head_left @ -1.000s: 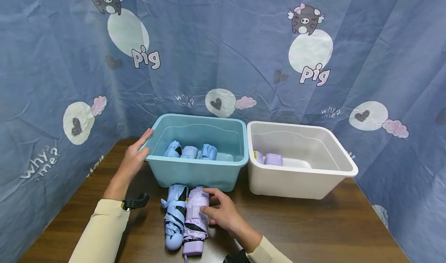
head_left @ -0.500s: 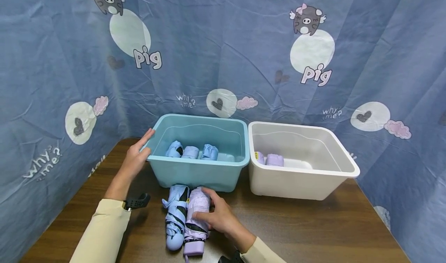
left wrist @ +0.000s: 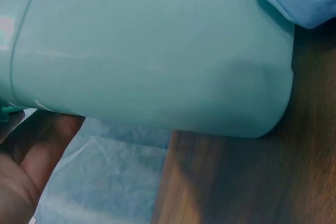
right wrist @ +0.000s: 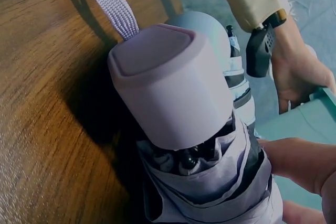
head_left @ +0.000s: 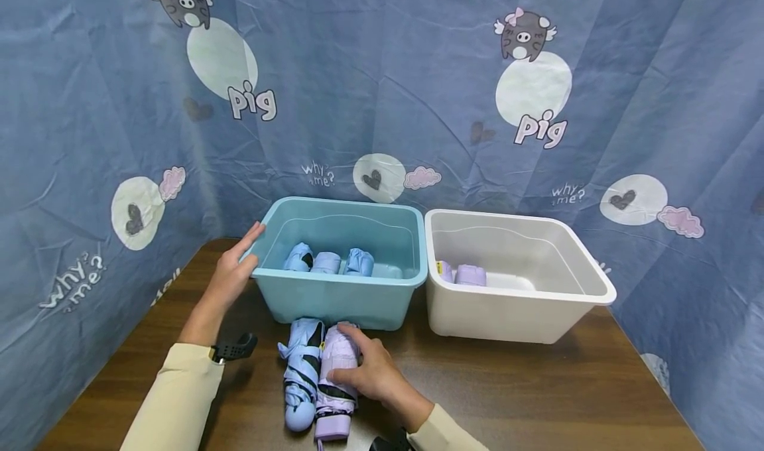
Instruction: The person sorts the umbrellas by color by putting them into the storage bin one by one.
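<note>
A folded lilac umbrella [head_left: 337,398] lies on the table, its wrist strap [right wrist: 113,3] trailing from the handle end. My right hand [head_left: 377,375] grips it from the right, thumb across the top and index finger near the far end. Close along its left side lies a folded light-blue umbrella [head_left: 300,378] with a round handle. My left hand [head_left: 229,272] holds the left rim of the teal bin [head_left: 340,298], thumb by the front corner and fingers along the outer side. The fingertips touching the rim are partly hidden in the left wrist view.
Inside the teal bin are three blue folded umbrellas [head_left: 326,262]. A white bin [head_left: 507,315] stands close beside it on the right, with two lilac umbrellas [head_left: 471,275] inside. Behind hangs a blue printed curtain [head_left: 382,93]. The wooden table [head_left: 537,398] spreads out in front.
My right hand has moved slightly left and closed further around the lilac umbrella, its thumb now lying over the top. The left hand stays at the teal bin's rim.
</note>
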Demonstrator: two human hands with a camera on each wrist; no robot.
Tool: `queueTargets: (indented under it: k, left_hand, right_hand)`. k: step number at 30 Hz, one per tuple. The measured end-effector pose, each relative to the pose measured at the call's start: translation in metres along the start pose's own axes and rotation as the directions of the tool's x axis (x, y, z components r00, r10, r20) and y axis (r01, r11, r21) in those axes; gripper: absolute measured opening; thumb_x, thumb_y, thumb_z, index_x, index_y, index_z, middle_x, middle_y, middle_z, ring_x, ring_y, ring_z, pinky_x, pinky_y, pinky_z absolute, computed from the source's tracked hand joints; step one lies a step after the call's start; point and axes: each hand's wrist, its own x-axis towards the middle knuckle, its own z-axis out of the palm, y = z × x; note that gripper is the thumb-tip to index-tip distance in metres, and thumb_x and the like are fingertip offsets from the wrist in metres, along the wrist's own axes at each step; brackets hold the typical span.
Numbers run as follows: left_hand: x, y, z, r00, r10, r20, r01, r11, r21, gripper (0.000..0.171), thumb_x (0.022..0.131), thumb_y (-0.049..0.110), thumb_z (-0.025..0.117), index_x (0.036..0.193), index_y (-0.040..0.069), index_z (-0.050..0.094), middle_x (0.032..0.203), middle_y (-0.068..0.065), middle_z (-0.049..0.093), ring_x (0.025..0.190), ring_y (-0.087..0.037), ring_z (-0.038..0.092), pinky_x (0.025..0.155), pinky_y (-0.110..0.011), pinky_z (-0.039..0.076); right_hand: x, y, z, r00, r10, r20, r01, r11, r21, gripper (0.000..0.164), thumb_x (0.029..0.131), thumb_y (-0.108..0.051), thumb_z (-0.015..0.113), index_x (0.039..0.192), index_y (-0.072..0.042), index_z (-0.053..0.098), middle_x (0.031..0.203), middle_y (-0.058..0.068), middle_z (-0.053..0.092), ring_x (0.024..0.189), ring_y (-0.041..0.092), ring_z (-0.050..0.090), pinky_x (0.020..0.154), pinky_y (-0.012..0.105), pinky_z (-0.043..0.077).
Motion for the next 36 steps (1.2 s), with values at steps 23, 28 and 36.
queueTargets:
  k: [23,28,36]
  left_hand:
    - [0.001,0.008,-0.001,1.0,-0.019,-0.008,0.019,1.0,-0.015,0.06,0.089,-0.001,0.036,0.149,0.006,0.036,0.157,-0.011,0.024,0.143,-0.035,0.021,0.109,-0.06,0.023]
    - [-0.007,0.031,0.0,1.0,-0.007,0.002,0.007,1.0,-0.024,0.059,0.088,-0.004,0.036,0.146,-0.004,0.035,0.156,-0.02,0.023,0.142,-0.042,0.02,0.107,-0.064,0.021]
    - [-0.011,0.035,0.0,1.0,-0.018,0.01,0.018,1.0,-0.02,0.058,0.089,-0.003,0.036,0.147,-0.003,0.035,0.156,-0.02,0.023,0.141,-0.043,0.02,0.107,-0.065,0.021]
  right_hand:
    - [0.0,0.005,-0.013,1.0,0.028,-0.002,-0.027,0.978,0.209,0.071,0.068,-0.007,0.084,0.133,-0.023,0.058,0.119,0.011,0.057,0.094,0.025,0.055,0.061,0.032,0.052]
    - [-0.006,0.003,-0.021,1.0,0.007,0.008,-0.009,0.972,0.236,0.071,0.07,-0.006,0.083,0.134,-0.021,0.057,0.114,0.012,0.058,0.093,0.025,0.055,0.064,0.032,0.051]
    - [-0.018,0.001,-0.036,0.998,-0.033,0.056,0.011,0.936,0.353,0.074,0.074,0.0,0.079,0.14,-0.018,0.051,0.115,0.013,0.057,0.089,0.024,0.06,0.066,0.033,0.053]
